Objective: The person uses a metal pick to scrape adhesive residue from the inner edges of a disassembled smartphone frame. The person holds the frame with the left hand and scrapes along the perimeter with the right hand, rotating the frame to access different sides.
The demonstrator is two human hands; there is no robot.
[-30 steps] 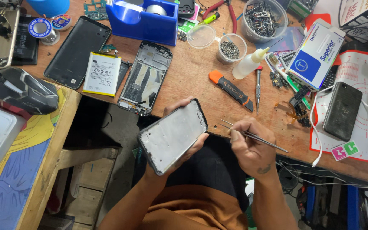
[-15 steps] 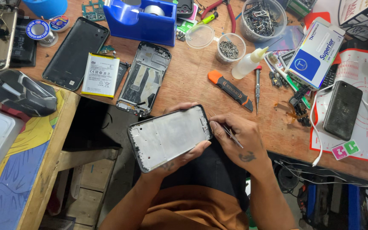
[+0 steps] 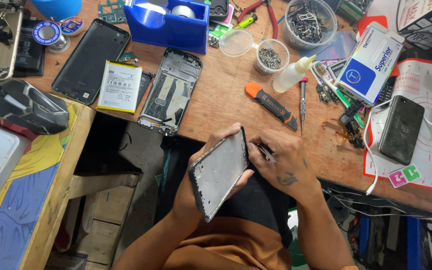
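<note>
We judge the main risk to be a slip: our right hand [image 3: 283, 165] pinches thin metal tweezers [image 3: 266, 152] at the edge of the phone frame [image 3: 219, 175], and a jerk could gouge it or jab the left palm. The frame sits tilted above our lap, off the table [image 3: 226, 95], so a loose grip could drop it. Our left hand [image 3: 211, 160] is curled around the frame from behind, fingers closed on its edges.

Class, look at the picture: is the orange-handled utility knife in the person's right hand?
No, the utility knife lies on the wooden bench; the right hand holds tweezers.
</note>
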